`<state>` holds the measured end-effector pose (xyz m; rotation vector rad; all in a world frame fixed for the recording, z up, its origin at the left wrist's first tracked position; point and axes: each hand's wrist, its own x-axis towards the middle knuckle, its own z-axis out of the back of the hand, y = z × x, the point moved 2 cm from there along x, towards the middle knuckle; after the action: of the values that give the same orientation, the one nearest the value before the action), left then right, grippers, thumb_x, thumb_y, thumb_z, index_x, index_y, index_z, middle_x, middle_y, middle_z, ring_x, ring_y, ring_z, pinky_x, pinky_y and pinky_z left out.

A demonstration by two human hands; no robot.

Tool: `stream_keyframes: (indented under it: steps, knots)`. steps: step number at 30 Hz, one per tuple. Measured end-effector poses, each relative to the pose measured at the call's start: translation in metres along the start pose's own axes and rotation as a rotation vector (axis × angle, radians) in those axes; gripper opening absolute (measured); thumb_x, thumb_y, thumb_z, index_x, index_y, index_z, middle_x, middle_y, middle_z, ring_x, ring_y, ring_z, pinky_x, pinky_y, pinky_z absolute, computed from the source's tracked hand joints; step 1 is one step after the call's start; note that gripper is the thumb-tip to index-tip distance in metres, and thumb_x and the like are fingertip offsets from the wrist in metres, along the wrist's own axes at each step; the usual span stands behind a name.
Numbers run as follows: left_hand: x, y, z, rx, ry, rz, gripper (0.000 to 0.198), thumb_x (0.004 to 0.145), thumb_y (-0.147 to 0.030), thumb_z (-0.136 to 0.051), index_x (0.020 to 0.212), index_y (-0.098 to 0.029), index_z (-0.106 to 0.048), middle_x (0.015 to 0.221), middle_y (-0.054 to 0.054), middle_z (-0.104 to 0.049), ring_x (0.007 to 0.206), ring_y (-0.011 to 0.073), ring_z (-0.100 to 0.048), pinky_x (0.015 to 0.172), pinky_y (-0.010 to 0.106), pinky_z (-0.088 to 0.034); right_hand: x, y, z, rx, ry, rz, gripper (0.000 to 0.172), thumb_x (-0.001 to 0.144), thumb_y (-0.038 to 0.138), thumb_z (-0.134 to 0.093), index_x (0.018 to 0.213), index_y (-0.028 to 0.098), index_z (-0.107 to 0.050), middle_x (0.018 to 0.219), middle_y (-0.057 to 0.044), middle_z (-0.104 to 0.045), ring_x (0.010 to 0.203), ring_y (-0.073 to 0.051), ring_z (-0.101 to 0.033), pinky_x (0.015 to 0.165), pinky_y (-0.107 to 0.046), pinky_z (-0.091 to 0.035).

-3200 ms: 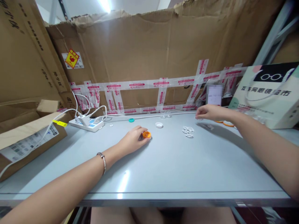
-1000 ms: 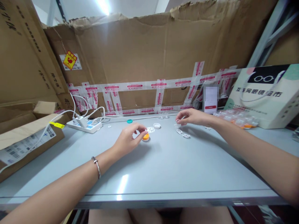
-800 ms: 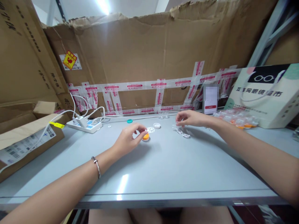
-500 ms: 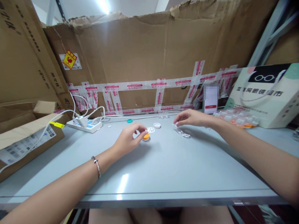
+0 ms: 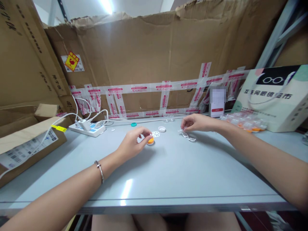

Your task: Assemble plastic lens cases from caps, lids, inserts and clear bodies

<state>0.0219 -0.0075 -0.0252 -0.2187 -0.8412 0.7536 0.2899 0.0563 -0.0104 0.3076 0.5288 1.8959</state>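
My left hand [image 5: 135,141] is closed in a pinch on a small round orange-and-white cap [image 5: 150,141]. A white openwork piece with slots [image 5: 156,134] shows just beyond its fingertips, seemingly against the cap. To the right, my right hand [image 5: 192,122] has its fingers bent and pinched together at a small white slotted piece [image 5: 182,130], partly hidden by the fingers. Two similar white slotted pieces, one [image 5: 185,135] close to the fingertips and another [image 5: 192,140] nearer me, lie on the grey table [image 5: 168,173].
A white round cap [image 5: 162,129], a teal ring [image 5: 133,124] and clear small parts [image 5: 168,119] lie farther back. At right are a pile of clear-and-orange cases [image 5: 245,122], a phone [image 5: 217,102] and a paper bag [image 5: 271,99]. A power strip [image 5: 88,129] and cardboard box [image 5: 33,141] stand left.
My right hand has shifted slightly to the right and down over the white slotted pieces. My left hand and the orange-and-white cap have stayed in place.
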Motion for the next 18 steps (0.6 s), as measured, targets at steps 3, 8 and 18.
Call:
stream_keyframes:
  steps: [3,8,18]
  knots:
    - [0.000,0.000,0.000,-0.001,0.002,-0.003,0.007,0.083,-0.022,-0.054,0.082,-0.017,-0.060,0.077,0.002,-0.066,0.071,0.0121,-0.058,0.062,0.024,-0.044,0.001,-0.001,0.000,0.060,-0.008,0.009,0.020,0.061,0.030,-0.064,0.077,0.018,-0.064,0.079,-0.002,-0.069,0.082,-0.020,-0.064,0.072,-0.028,-0.047]
    - [-0.001,-0.001,0.001,-0.003,0.006,-0.012,0.007,0.083,-0.022,-0.054,0.083,-0.017,-0.060,0.077,0.002,-0.066,0.070,0.0117,-0.058,0.060,0.023,-0.043,0.004,-0.004,0.000,0.216,-0.033,0.010,0.031,0.060,0.029,-0.067,0.088,0.017,-0.066,0.078,-0.003,-0.069,0.078,-0.019,-0.064,0.074,-0.030,-0.048]
    - [0.000,-0.004,0.002,0.003,0.015,-0.012,0.008,0.083,-0.021,-0.054,0.083,-0.017,-0.060,0.076,0.002,-0.067,0.069,0.0114,-0.058,0.060,0.023,-0.042,0.004,-0.001,-0.010,0.575,-0.029,-0.070,0.034,0.055,0.026,-0.075,0.085,0.017,-0.064,0.077,-0.001,-0.066,0.074,-0.015,-0.063,0.075,-0.029,-0.049]
